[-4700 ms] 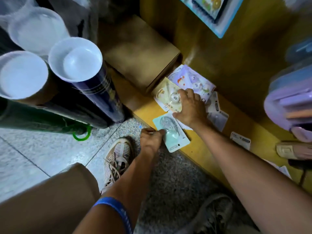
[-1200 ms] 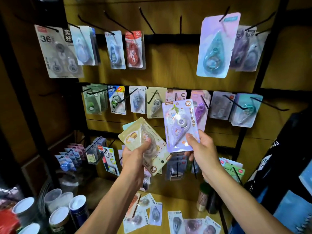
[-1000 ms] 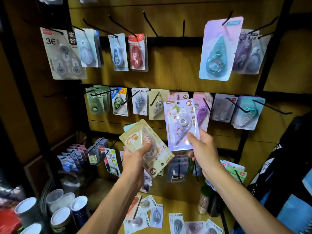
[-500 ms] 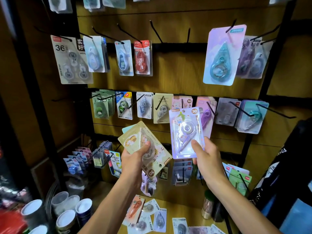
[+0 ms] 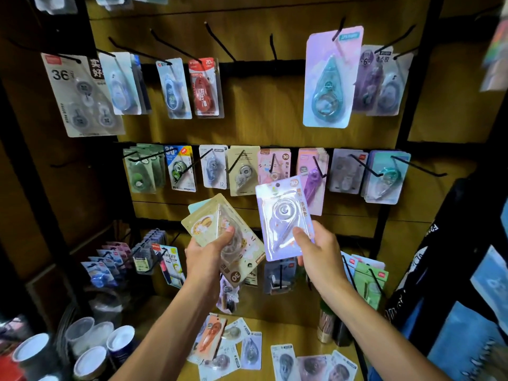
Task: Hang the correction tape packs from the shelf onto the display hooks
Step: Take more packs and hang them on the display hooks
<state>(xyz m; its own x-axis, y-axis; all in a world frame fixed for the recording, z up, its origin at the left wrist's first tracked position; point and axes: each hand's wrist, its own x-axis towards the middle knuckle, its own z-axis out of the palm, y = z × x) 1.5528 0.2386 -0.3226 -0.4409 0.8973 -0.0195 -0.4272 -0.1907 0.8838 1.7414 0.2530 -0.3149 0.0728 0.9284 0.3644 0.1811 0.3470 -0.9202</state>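
My right hand (image 5: 319, 251) pinches a lilac correction tape pack (image 5: 283, 215) by its lower edge and holds it upright just below the middle row of black display hooks (image 5: 275, 163). My left hand (image 5: 206, 254) grips a beige correction tape pack (image 5: 220, 229), tilted, with a pale green pack behind it. Two bare hooks (image 5: 220, 42) stick out of the top row. More loose packs (image 5: 242, 347) lie on the wooden shelf (image 5: 280, 331) below.
Hung packs fill the top row (image 5: 203, 86), the middle row and a lower row (image 5: 154, 257). White-capped tubes (image 5: 90, 356) stand at the lower left. A dark garment rack (image 5: 453, 284) crowds the right side.
I have risen from the low shelf to face the hooks. Over the last second the lilac pack has stayed just below the middle row and the beige pack has stayed in my left hand.
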